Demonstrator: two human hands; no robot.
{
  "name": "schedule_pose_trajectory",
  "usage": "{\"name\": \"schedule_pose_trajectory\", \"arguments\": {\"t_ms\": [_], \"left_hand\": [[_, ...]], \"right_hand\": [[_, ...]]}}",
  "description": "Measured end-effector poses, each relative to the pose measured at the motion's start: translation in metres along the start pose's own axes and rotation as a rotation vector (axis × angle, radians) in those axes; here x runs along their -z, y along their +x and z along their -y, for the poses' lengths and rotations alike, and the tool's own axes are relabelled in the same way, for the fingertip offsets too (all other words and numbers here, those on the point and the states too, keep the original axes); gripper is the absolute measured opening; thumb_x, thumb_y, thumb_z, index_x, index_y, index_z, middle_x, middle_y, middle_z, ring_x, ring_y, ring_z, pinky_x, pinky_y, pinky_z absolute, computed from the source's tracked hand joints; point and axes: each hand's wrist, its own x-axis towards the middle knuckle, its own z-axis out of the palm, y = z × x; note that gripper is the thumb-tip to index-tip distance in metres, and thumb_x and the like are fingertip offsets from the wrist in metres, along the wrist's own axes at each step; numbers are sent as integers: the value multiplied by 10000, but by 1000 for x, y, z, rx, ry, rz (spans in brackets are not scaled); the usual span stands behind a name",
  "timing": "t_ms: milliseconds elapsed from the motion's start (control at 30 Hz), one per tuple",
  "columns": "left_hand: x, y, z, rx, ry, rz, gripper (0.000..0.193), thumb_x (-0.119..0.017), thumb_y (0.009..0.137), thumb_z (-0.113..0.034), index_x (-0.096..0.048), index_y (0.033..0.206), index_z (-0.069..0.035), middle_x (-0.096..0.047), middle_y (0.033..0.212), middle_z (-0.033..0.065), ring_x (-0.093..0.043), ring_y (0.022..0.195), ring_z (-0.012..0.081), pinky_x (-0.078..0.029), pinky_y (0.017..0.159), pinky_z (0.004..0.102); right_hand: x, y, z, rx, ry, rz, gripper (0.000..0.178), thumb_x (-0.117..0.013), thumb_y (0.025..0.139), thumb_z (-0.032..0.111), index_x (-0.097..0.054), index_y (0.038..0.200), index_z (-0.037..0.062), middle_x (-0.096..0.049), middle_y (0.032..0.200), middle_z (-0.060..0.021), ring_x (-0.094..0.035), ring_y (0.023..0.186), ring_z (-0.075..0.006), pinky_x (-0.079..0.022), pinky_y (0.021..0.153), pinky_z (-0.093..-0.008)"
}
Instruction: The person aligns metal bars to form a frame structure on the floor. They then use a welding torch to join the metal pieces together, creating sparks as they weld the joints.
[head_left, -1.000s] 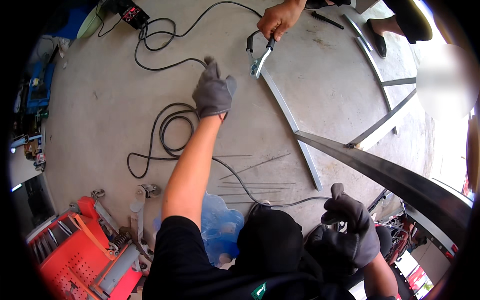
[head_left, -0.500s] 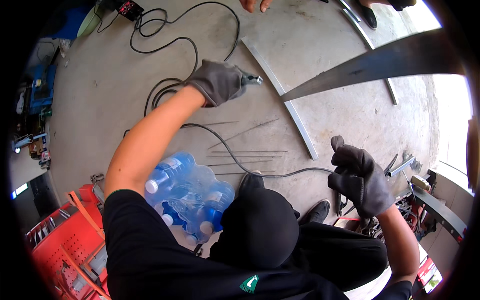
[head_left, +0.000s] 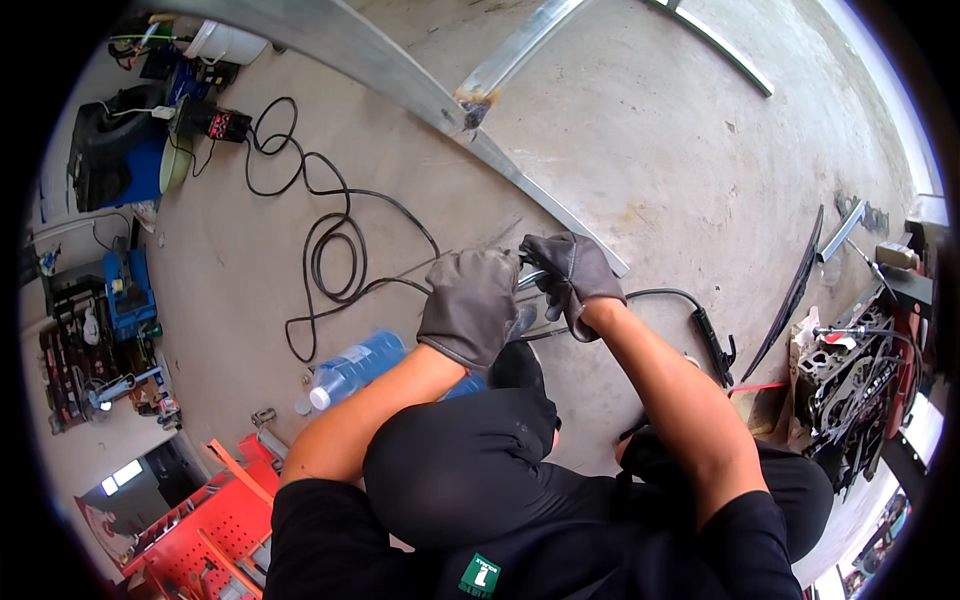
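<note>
My left hand (head_left: 468, 305), in a dark grey work glove, is closed around a silver pliers-like metal tool (head_left: 530, 280). Right beside it my right hand (head_left: 573, 280), gloved the same way, has its fingers curled in at the tool's other side; what they grip is hidden. Both hands are together above the floor in front of my knee. Just beyond them lies the end of a flat steel bar (head_left: 545, 197), part of a metal frame with a rusty-looking joint (head_left: 473, 108). A black electrode holder (head_left: 713, 345) rests on the floor to the right, its cable passing behind my hands.
Black cable (head_left: 350, 270) loops across the floor to a small red-and-black machine (head_left: 228, 126). Wrapped blue water bottles (head_left: 360, 365) stand by my left forearm. A red tool cart (head_left: 205, 530) is at lower left; metal parts (head_left: 850, 390) are heaped at right.
My hands, far apart before, have come together at the tool. The right hand moved left, away from the electrode holder. My view has shifted, and the steel frame appears farther left.
</note>
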Motion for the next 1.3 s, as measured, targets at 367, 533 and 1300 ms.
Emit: {"name": "schedule_pose_trajectory", "arguments": {"t_ms": [367, 533, 1300], "left_hand": [[-54, 7, 48, 142, -245, 514, 685, -686, 947, -555, -580, 1448, -100, -692, 1284, 214, -693, 1163, 398, -544, 987, 520], [-56, 34, 119, 1168, -920, 678, 554, -708, 922, -621, -717, 1133, -109, -703, 830, 110, -595, 495, 246, -533, 485, 480], [-33, 245, 148, 74, -107, 1217, 467, -586, 1018, -523, -738, 1239, -140, -755, 1042, 121, -673, 816, 251, -551, 719, 437]], "right_hand": [[3, 31, -23, 74, 27, 176, 451, -769, 966, 458, -714, 1061, 20, -613, 761, -62, -593, 588, -170, -489, 498, -360], [22, 30, -16, 26, 400, 27, 528, -826, 937, 441, -678, 1244, 37, -581, 852, -44, -577, 670, -175, -509, 545, -373], [42, 60, -68, -114, -107, 15, 534, -818, 886, 474, -764, 1202, 48, -779, 1129, -167, -720, 1035, -256, -527, 941, -346]]}}
